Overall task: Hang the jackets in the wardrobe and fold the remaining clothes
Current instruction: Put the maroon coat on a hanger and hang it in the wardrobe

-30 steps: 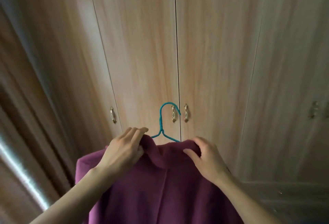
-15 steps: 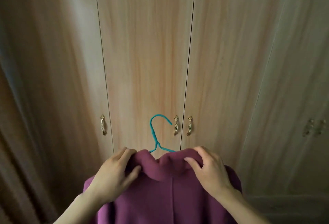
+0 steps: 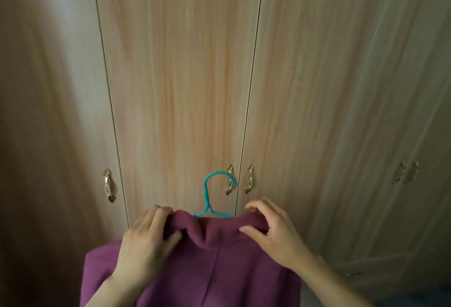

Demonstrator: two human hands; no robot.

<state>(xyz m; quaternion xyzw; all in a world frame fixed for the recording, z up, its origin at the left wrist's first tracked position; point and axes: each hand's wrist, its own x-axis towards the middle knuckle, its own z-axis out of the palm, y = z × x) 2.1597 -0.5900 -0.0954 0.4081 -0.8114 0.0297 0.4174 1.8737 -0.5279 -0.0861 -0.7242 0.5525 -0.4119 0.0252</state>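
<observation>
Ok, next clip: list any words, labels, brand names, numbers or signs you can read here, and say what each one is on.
None can be read.
Door handles: small oval plates bear a dark mark, too small and blurred to tell whether it is lettering or ornament.
Purple jacket, teal hanger, wardrobe doors: no label, tag or print shows.

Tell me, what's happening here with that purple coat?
A person holds a purple jacket on a teal hanger in front of a closed wooden wardrobe. The left hand and right hand each pinch the collar. The jacket is not hung yet, and the doors are shut.
</observation>
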